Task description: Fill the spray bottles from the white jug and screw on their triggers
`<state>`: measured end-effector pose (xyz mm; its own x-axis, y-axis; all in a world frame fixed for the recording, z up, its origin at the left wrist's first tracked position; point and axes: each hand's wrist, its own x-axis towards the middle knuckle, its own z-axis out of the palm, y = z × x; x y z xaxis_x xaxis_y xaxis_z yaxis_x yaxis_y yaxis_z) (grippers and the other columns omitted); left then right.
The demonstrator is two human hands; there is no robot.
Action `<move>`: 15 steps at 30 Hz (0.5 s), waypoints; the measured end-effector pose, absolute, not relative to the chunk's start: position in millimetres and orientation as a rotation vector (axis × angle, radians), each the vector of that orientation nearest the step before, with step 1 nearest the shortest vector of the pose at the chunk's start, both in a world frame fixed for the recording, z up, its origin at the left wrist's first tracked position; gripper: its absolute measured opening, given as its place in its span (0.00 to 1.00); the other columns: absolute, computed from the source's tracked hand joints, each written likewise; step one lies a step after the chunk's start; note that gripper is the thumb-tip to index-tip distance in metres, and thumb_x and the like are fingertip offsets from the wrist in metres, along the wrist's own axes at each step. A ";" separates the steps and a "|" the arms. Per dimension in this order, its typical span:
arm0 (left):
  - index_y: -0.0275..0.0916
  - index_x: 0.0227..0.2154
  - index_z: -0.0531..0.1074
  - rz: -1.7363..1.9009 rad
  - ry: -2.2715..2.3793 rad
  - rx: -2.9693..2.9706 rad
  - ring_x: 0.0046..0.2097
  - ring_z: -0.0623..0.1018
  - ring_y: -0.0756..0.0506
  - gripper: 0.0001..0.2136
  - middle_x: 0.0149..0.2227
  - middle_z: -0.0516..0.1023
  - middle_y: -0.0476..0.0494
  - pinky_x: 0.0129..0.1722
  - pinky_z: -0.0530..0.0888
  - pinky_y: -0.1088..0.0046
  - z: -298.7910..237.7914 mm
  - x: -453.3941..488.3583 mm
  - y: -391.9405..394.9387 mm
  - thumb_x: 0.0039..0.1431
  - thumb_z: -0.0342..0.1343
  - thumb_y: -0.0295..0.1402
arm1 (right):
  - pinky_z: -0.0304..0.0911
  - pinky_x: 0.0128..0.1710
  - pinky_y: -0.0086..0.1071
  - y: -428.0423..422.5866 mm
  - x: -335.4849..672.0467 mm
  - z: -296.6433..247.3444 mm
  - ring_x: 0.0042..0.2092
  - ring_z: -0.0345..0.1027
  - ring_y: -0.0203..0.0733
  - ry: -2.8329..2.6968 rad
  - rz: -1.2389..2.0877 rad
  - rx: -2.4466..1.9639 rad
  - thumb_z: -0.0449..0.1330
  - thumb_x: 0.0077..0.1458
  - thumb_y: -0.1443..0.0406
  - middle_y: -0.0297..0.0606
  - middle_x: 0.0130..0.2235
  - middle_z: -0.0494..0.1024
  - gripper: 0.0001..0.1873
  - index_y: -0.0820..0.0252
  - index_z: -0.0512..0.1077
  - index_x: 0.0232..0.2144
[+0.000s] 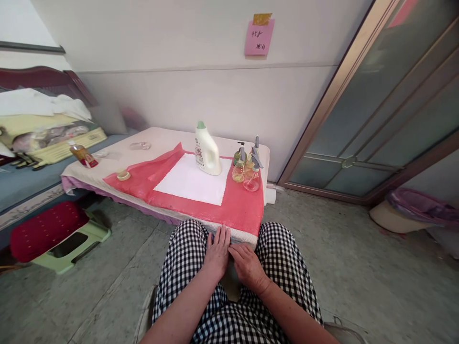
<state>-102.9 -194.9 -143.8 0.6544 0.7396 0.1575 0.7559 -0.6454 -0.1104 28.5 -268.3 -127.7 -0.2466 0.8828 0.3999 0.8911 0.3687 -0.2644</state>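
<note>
My left hand (217,252) rests with its fingers stretched out on the near edge of a low table, over a white textured cover (238,235). Beside it, my right hand (248,267) lies lower against the same edge, its fingers loosely extended and nothing visible in them. Ahead of both hands a red plastic sheet (238,215) covers part of the tabletop. On this sheet lies a white cloth or paper (193,186) with a jagged edge. A cream detergent bottle (208,155) with a green cap stands upright on its far part.
Several spray bottles (252,180) stand on the right of the table. A tape roll (124,175) and an amber-liquid bottle (83,155) are at left. A green stool (77,239) with a red cover stands left on the floor; a lined bin (398,217) is at right.
</note>
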 end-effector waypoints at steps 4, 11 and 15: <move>0.34 0.66 0.50 -0.129 -1.244 -2.701 0.67 0.54 0.40 0.29 0.69 0.49 0.38 0.60 0.62 0.51 -141.6 -102.1 -195.2 0.61 0.39 0.24 | 0.60 0.48 0.39 -267.8 31.2 -124.9 0.43 0.65 0.44 -2.118 -0.024 -1.594 0.50 0.53 0.75 0.43 0.42 0.75 0.17 0.64 0.72 0.43; 0.35 0.65 0.51 -0.153 -1.244 -2.696 0.67 0.52 0.39 0.28 0.68 0.51 0.38 0.60 0.61 0.50 -143.0 -101.7 -195.0 0.61 0.39 0.25 | 0.58 0.43 0.39 -255.5 28.5 -117.3 0.41 0.63 0.45 -2.131 -0.033 -1.690 0.52 0.52 0.75 0.43 0.42 0.74 0.31 0.63 0.61 0.59; 0.35 0.65 0.52 -0.142 -1.246 -2.707 0.67 0.52 0.39 0.28 0.68 0.50 0.39 0.60 0.61 0.50 -140.7 -101.4 -195.5 0.61 0.39 0.25 | 0.56 0.45 0.39 -258.0 27.7 -121.2 0.42 0.63 0.45 -2.121 -0.014 -1.691 0.53 0.52 0.75 0.44 0.45 0.73 0.24 0.66 0.66 0.53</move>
<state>-101.4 -195.5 -140.7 0.6486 0.7459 0.1516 0.7609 -0.6406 -0.1033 27.7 -258.0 -121.2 -0.1675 0.9285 0.3315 0.9328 0.2582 -0.2516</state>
